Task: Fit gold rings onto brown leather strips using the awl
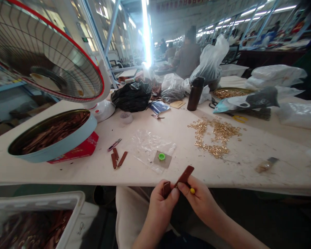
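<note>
Just off the table's front edge, my left hand [161, 200] is closed round a brown leather strap, whose folded part [166, 189] shows by the thumb. My right hand [198, 197] pinches a longer brown strap piece [186, 175] that points up and right. Whether both parts belong to one strap is hidden by the fingers. A small yellow knob [192, 190] sticks out at my right hand; what it belongs to is hidden. Beyond the hands, a bright green cap [161, 156] sits on a greyish square [167, 160]. Three finished-looking brown tabs [118, 159] lie to the left.
Many gold-coloured rings [217, 136] are scattered at the right. A round tin [67, 145] of brown strips leans near a fan [98, 86]. Thread snips [114, 144], a dark bottle [196, 94] and a black bag [132, 97] stand farther off. A white crate [79, 204] is lower left.
</note>
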A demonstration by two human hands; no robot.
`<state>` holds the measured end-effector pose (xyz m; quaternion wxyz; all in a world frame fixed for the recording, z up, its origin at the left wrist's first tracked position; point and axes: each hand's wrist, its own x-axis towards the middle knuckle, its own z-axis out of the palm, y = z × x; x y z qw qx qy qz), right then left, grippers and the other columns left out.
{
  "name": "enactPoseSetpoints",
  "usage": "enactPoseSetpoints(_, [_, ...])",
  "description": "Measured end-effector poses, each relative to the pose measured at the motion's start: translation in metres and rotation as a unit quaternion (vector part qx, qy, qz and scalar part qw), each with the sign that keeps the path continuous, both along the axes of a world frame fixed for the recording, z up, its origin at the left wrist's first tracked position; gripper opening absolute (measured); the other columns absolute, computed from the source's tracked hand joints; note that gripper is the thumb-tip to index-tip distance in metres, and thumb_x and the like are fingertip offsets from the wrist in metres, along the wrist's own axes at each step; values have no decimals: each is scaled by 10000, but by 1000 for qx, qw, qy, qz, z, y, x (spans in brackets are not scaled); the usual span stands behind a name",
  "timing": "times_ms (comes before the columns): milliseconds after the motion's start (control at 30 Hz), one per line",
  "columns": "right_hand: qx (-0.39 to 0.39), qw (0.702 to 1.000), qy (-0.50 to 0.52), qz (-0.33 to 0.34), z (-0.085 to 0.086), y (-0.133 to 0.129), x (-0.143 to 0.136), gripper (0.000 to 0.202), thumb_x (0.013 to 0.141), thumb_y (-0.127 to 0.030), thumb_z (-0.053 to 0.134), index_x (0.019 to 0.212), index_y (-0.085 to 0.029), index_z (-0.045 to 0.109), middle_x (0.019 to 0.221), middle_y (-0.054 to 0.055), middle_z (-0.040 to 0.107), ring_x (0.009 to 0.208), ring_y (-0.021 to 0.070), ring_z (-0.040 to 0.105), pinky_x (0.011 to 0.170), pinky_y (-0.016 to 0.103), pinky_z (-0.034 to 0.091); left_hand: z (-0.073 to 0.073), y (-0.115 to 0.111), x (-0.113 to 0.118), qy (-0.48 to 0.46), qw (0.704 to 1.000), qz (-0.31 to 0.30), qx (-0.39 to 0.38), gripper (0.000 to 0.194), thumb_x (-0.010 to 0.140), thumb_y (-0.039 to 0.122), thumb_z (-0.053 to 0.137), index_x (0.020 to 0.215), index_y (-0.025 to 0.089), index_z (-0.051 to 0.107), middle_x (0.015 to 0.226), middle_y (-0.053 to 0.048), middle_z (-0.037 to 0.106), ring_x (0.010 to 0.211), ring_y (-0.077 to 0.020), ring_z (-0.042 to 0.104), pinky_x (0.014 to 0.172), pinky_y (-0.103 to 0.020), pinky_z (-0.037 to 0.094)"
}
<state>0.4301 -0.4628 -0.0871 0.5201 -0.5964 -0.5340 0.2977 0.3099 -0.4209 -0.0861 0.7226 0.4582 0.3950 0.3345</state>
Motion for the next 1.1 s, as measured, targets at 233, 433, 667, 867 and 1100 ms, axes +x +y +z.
enactPoseSetpoints(233, [6, 989, 71, -126, 2, 11, 28, 385, 908, -500, 348, 784, -195, 548, 639, 10, 516, 600, 162, 486, 553, 252, 412, -14, 14, 3, -50, 993, 46, -100, 212, 669, 301, 650, 687, 175, 481, 477, 104, 336, 412, -39, 213, 413, -194, 145])
enactPoseSetpoints(433, [12, 986, 30, -162, 2, 38, 46, 478, 908, -532, 309, 684, -188, 553, 567, 9, 523, 554, 155, 476, 502, 249, 369, -15, 37, -1, -67, 985, 70, -141, 248, 644, 278, 674, 679, 181, 449, 434, 121, 297, 391, -28, 184, 404, -192, 111])
enactPoseSetpoints(667, [56, 984, 52, -162, -13, 93, 39, 391, 908, -481, 376, 694, -190, 525, 575, -11, 510, 550, 140, 466, 513, 239, 359, -18, 69, -16, -74, 982, 119, -129, 183, 663, 229, 642, 687, 173, 469, 453, 106, 333, 408, -31, 213, 408, -194, 136])
enactPoseSetpoints(867, [56, 990, 31, -124, -29, 115, 32, 378, 920, -445, 368, 680, -190, 510, 575, -14, 501, 556, 144, 475, 531, 247, 363, -28, 73, -22, -40, 983, 133, -119, 164, 686, 241, 631, 686, 170, 483, 462, 102, 337, 417, -33, 241, 420, -191, 160])
enactPoseSetpoints(1100, [55, 994, -4, -89, -34, 119, 27, 360, 930, -408, 370, 678, -192, 509, 577, -18, 495, 564, 143, 477, 544, 244, 368, -30, 77, -25, -32, 981, 148, -118, 163, 672, 243, 641, 688, 166, 498, 473, 97, 347, 424, -36, 265, 431, -187, 183])
